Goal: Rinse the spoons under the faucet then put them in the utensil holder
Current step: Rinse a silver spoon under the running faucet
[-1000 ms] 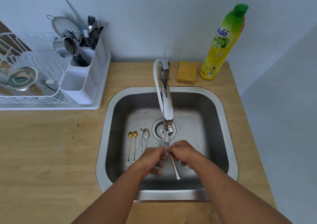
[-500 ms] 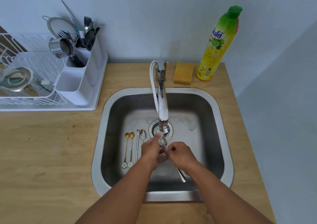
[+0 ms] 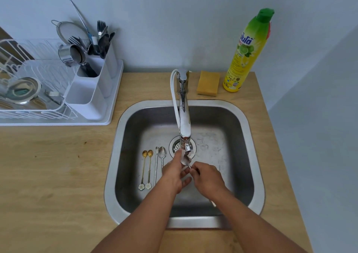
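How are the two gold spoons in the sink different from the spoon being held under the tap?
The gold spoons lie flat on the sink floor, untouched; the silver spoon is up under the faucet, its handle pinched by the right hand. The gold spoons end in flower shapes; the silver spoon's handle end looks plain. All have small oval bowls.
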Demonstrator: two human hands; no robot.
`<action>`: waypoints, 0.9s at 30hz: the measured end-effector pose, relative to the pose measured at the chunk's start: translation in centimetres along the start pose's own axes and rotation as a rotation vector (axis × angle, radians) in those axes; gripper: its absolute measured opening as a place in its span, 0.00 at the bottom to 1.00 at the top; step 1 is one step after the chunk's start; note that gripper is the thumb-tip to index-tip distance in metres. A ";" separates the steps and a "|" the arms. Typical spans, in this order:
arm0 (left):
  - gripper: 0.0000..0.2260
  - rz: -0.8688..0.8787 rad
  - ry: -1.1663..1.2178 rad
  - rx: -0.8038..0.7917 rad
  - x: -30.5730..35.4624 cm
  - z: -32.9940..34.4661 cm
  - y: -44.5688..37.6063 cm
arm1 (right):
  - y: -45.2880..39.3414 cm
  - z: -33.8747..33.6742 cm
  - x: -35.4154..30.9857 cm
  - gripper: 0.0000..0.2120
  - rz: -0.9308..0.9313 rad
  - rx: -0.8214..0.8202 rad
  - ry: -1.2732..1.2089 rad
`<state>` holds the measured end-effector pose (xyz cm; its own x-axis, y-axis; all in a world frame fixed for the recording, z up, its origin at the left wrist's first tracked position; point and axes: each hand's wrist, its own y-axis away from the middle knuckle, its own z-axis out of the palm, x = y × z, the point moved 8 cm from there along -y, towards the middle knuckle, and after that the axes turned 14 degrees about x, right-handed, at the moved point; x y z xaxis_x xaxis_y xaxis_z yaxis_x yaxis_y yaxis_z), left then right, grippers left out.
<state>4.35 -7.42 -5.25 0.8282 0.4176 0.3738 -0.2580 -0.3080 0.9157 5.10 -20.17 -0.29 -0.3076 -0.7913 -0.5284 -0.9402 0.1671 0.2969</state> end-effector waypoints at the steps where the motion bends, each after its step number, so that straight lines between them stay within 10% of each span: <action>1: 0.19 -0.004 0.010 0.016 0.1 -0.1 0.0 | -0.1 -0.1 0.0 0.09 -0.021 0.011 0.027; 11: 0.13 -0.040 0.119 -0.169 -0.2 0.4 0.2 | -0.8 -0.7 0.0 0.08 -0.105 0.090 0.082; 27: 0.09 0.503 -0.182 -0.014 3.7 -0.1 0.4 | -1.3 0.0 1.0 0.09 0.040 -0.038 -0.322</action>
<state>7.28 -5.89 -3.44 0.6733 0.0661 0.7364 -0.6505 -0.4204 0.6325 6.06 -21.17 -1.22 -0.3803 -0.5569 -0.7384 -0.9222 0.1673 0.3487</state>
